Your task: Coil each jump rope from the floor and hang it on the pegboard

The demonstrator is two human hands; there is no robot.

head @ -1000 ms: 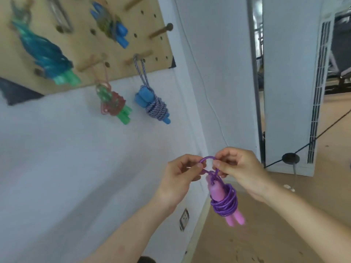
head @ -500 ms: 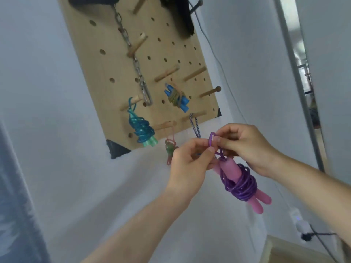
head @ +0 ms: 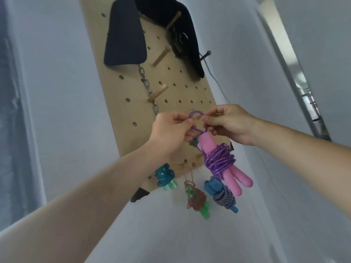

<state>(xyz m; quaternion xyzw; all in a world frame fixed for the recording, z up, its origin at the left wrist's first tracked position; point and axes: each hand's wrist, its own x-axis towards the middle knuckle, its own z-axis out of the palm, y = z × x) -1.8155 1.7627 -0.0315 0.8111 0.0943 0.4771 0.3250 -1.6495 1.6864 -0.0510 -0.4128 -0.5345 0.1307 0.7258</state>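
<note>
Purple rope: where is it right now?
In the head view the purple rope hangs mid-frame before the pegboard, its loop pinched between the left hand and right hand, just above the blue rope.

The purple rope point(head: 220, 160) has been lifted up to the pegboard point(head: 133, 88).

Dark cloth point(head: 123, 35) is covering the top of the pegboard point(head: 133, 111), a chain point(head: 146, 86) is hanging down its middle, and coiled ropes point(head: 164, 176) are crowding the bottom edge. Bare holes point(head: 185, 86) are lying open right of the chain, above the left hand point(head: 171, 130), the right hand point(head: 231, 124) and their purple rope point(head: 220, 160).
</note>
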